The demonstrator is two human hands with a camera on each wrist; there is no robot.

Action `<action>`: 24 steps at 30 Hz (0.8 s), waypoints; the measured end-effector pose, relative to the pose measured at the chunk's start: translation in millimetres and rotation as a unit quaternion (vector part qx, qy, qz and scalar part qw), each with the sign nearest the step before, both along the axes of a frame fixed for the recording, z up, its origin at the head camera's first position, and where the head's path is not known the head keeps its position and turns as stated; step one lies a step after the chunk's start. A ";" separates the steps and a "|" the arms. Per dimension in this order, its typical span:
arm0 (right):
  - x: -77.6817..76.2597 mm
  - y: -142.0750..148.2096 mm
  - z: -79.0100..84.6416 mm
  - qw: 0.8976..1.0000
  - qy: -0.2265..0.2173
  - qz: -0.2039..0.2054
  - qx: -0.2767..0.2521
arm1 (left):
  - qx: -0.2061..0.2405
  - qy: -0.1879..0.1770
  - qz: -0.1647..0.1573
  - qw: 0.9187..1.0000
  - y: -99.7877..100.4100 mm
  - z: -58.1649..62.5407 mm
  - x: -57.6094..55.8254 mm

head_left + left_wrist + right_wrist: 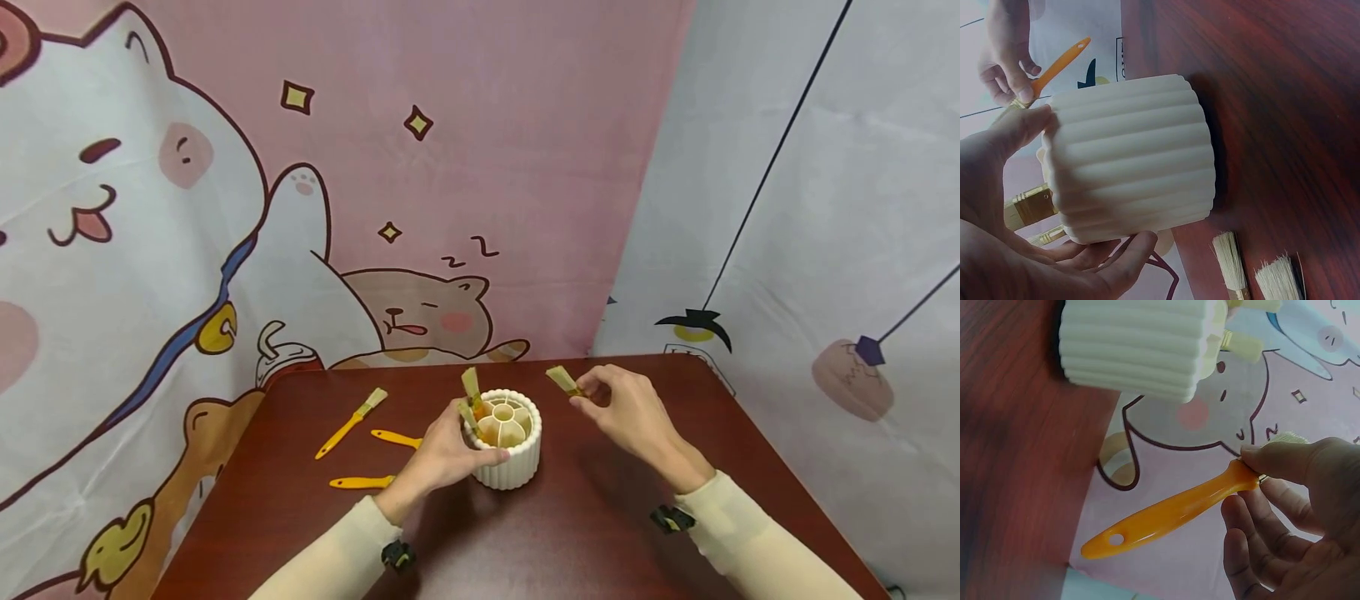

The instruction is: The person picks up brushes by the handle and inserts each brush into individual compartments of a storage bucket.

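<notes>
A cream ribbed pen holder (508, 473) with round divided compartments stands upright on the table. My left hand (447, 450) grips its side, thumb at the front rim and fingers round the far side in the left wrist view. Two paintbrushes (470, 383) stand in its left compartments, bristles up; their ferrules (1034, 205) show in the left wrist view. To the right of the holder, my right hand (628, 410) pinches another paintbrush (1172, 515) near its ferrule. Its orange handle, with a hole at the end, points downward, and its pale bristles (562, 380) point up and left.
Left of the holder, one paintbrush (351, 423) lies slantwise on the dark red table (570, 542). Two more orange handles, an upper one (394, 437) and a lower one (362, 482), are partly hidden by the left hand and forearm. A cartoon-printed cloth (525, 167) hangs behind the table.
</notes>
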State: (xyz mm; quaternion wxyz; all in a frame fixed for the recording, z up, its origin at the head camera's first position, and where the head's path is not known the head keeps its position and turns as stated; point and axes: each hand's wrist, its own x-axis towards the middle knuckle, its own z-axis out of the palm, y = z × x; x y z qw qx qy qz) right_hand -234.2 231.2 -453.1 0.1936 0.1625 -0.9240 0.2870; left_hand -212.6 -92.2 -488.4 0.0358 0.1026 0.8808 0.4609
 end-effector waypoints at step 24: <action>12.8 -31.0 33.4 0.997 0.039 0.058 -0.037 | -0.009 -0.001 -0.002 1.000 -1.3 0.7 -1.8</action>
